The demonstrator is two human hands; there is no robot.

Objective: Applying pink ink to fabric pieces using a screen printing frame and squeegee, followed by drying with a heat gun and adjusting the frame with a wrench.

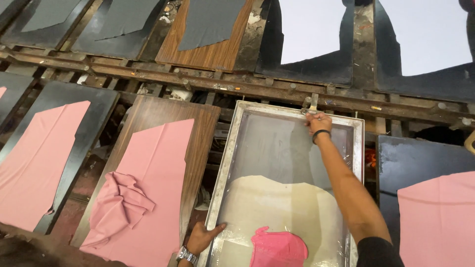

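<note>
While both hands are gripping it, the metal-framed printing screen point(289, 148) is lying over a board, its long axis running from the person toward the far rail point(237, 86).

Reaching out, the right hand point(316, 122) is closing its fingers on the frame's far edge beside a metal clamp point(310, 105); the left hand point(203, 237), wearing a wristwatch point(186, 254), is pressing spread fingers on the near left corner. One pink blob of ink point(277, 247) is sitting on the mesh near the person. Four pink fabric pieces are showing: two flat at the left point(39, 158) point(161, 168), one crumpled point(121, 200) on the second, and one at the right point(438, 217). Three grey pieces point(208, 20) and two white pieces point(311, 29) are lying across the far row.
</note>
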